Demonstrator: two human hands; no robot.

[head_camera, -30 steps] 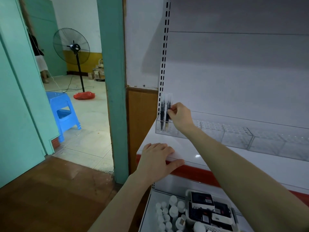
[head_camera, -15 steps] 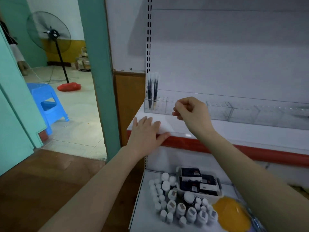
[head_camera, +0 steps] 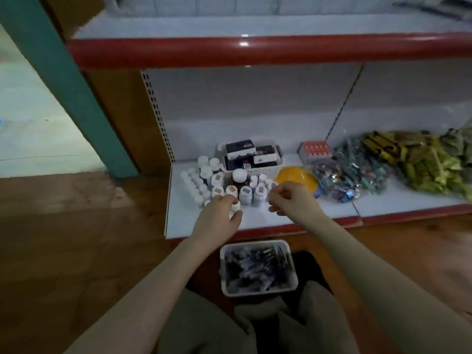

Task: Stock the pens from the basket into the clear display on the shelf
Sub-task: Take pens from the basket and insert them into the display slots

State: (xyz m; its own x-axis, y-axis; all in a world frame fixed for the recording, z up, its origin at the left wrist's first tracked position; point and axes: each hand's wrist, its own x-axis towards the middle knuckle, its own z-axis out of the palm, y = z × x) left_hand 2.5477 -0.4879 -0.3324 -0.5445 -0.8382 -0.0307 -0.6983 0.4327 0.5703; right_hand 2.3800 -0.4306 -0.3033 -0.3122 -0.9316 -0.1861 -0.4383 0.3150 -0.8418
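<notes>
your right hand (head_camera: pixel 291 200) hangs in the air with its fingers (head_camera: pixel 277 196) loosely curled and nothing visible in them. your left hand (head_camera: pixel 221 217) is curled too, fingertips among the small white bottles (head_camera: pixel 231 191) on the lower shelf (head_camera: pixel 255 218); motion blur hides whether it grips a bottle or only brushes one, so i cannot tell.

risk first: the left fingertips sit right against that cluster of bottles. a careless pull back toward you could tip one and knock down its neighbours, since they stand packed together.

below and nearer to you than both hands, the white basket (head_camera: pixel 293 264) sits on the floor between your knees, still heaped with dark pens (head_camera: pixel 255 267). judged from that heap, most of the stocking is ahead. second risk: the pens lie tangled in all directions, so a hasty grab may lift an uneven bundle and spill some on the floor.

just beyond the right fingers lies a yellow-orange object (head_camera: pixel 296 177), with bagged goods (head_camera: pixel 383 164) further right. high above both hands, past the red shelf edge (head_camera: pixel 255 51), the clear display (head_camera: pixel 217 5) is only a blur at the frame top.
</notes>
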